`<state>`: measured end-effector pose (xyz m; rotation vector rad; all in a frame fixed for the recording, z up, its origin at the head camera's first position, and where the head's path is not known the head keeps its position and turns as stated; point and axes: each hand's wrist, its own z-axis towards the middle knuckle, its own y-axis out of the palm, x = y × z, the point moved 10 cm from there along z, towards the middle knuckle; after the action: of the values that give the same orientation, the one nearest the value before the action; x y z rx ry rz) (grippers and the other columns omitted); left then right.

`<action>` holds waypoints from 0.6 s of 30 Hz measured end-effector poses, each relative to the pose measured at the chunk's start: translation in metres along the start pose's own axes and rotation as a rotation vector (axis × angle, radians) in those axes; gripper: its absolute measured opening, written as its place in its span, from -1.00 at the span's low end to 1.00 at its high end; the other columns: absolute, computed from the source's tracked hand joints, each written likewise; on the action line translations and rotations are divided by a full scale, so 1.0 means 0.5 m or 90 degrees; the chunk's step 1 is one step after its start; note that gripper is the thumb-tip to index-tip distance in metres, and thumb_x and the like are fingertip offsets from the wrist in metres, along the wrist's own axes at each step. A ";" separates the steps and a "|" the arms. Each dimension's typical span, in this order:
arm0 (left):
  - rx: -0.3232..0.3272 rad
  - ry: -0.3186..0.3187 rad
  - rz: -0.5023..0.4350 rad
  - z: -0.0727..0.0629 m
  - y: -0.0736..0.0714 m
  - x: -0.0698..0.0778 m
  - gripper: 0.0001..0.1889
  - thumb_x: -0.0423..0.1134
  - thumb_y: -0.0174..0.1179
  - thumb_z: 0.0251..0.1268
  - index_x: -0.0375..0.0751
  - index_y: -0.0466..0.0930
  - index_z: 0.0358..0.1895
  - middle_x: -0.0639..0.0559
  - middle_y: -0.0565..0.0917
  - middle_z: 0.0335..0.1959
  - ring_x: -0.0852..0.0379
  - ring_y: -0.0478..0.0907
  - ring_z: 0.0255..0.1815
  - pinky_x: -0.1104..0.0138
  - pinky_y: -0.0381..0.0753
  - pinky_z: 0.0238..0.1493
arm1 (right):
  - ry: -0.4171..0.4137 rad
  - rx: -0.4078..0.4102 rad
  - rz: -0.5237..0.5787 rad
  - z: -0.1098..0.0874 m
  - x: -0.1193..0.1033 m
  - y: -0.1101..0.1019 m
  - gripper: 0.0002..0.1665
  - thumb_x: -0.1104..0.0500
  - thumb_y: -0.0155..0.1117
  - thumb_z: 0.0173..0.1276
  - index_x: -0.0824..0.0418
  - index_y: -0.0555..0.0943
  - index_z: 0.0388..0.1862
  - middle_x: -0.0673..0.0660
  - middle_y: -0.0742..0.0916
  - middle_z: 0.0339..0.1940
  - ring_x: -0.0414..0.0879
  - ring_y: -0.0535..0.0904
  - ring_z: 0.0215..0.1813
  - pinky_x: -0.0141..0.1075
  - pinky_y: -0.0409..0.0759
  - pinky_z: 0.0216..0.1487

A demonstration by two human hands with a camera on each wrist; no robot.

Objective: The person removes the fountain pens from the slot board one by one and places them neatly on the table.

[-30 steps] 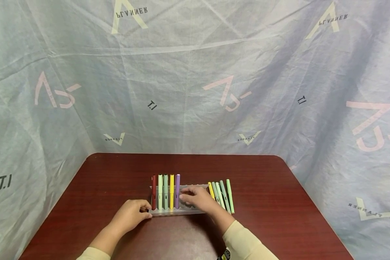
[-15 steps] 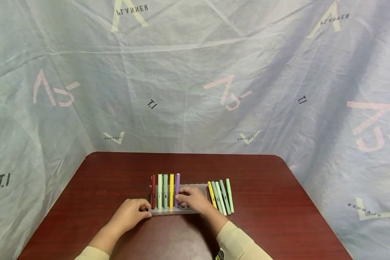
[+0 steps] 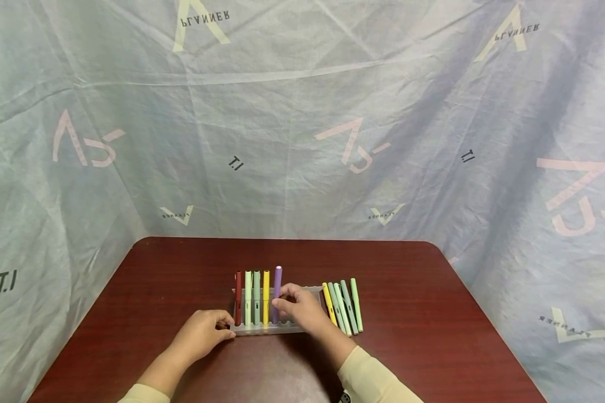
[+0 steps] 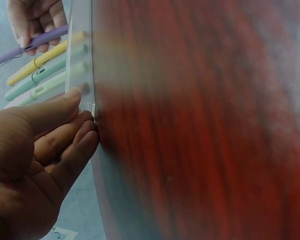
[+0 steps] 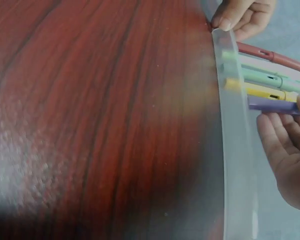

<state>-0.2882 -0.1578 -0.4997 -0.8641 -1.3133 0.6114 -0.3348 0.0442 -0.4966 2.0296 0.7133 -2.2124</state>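
My right hand (image 3: 306, 309) pinches a purple pen (image 3: 277, 282) between thumb and fingers; its top leans slightly right and stands a little higher than the neighbouring pens. With thumb and fingertips my left hand (image 3: 201, 331) grips the left end of a clear plastic pen tray (image 3: 262, 331), as the left wrist view (image 4: 45, 150) also shows at close range. Left of the purple pen, a dark red pen (image 3: 238, 296), a pale green pen (image 3: 248, 296), a grey-green pen (image 3: 257, 296) and a yellow pen (image 3: 266, 296) lie side by side in the tray's notches. My right hand hides part of the tray.
Just right of the tray, several loose pens lie in a row, among them a yellow pen (image 3: 330, 305) and a light green pen (image 3: 357, 305). A dark red wooden table (image 3: 423, 347) carries everything. Grey printed cloth (image 3: 292, 112) surrounds its back and sides.
My right hand has moved left to the purple pen and taken hold of it. The pen's top has risen slightly and tipped right. The left hand stays at the tray's end.
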 end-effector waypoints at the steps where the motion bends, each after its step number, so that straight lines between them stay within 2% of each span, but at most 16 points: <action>1: 0.001 -0.001 0.001 0.000 0.000 0.000 -0.86 -0.16 0.46 0.07 0.12 0.68 -0.33 0.28 0.70 -0.39 0.32 0.61 -0.34 0.27 0.60 -0.24 | -0.003 0.002 0.007 -0.001 -0.003 -0.002 -0.77 0.08 0.34 0.36 0.22 0.58 -0.20 0.06 0.64 -0.37 -0.06 0.67 -0.33 -0.15 0.65 -0.29; 5: 0.004 -0.001 0.001 -0.001 -0.001 0.001 -0.86 -0.17 0.46 0.07 0.12 0.68 -0.34 0.28 0.70 -0.40 0.32 0.61 -0.34 0.27 0.60 -0.24 | -0.002 -0.012 0.050 -0.007 -0.003 -0.001 -0.75 0.12 0.34 0.36 0.30 0.58 -0.18 0.12 0.66 -0.35 0.01 0.69 -0.33 -0.05 0.69 -0.23; 9: 0.004 0.000 0.001 -0.002 0.000 0.001 -0.87 -0.18 0.46 0.07 0.11 0.69 -0.34 0.28 0.70 -0.40 0.32 0.61 -0.34 0.27 0.60 -0.25 | -0.003 -0.036 0.091 -0.014 0.009 0.003 -0.76 0.21 0.30 0.38 0.41 0.57 -0.17 0.26 0.70 -0.29 0.08 0.72 -0.30 0.04 0.69 -0.18; 12: 0.005 0.000 -0.001 -0.003 -0.001 0.002 -0.87 -0.18 0.45 0.07 0.11 0.69 -0.34 0.27 0.70 -0.39 0.31 0.62 -0.34 0.26 0.61 -0.24 | -0.006 -0.040 0.111 -0.017 0.016 -0.002 -0.76 0.25 0.29 0.37 0.45 0.56 -0.16 0.32 0.71 -0.28 0.06 0.72 -0.30 0.04 0.69 -0.18; 18: 0.004 -0.001 -0.002 -0.001 -0.002 0.002 -0.87 -0.18 0.46 0.07 0.11 0.69 -0.34 0.27 0.71 -0.38 0.30 0.63 -0.32 0.25 0.62 -0.22 | 0.002 -0.040 0.121 -0.021 0.028 -0.023 -0.73 0.23 0.29 0.38 0.46 0.55 -0.14 0.28 0.70 -0.29 -0.02 0.71 -0.33 -0.01 0.70 -0.18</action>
<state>-0.2875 -0.1579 -0.4983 -0.8556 -1.3129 0.6130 -0.3308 0.0622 -0.5069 1.9811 0.5569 -2.0564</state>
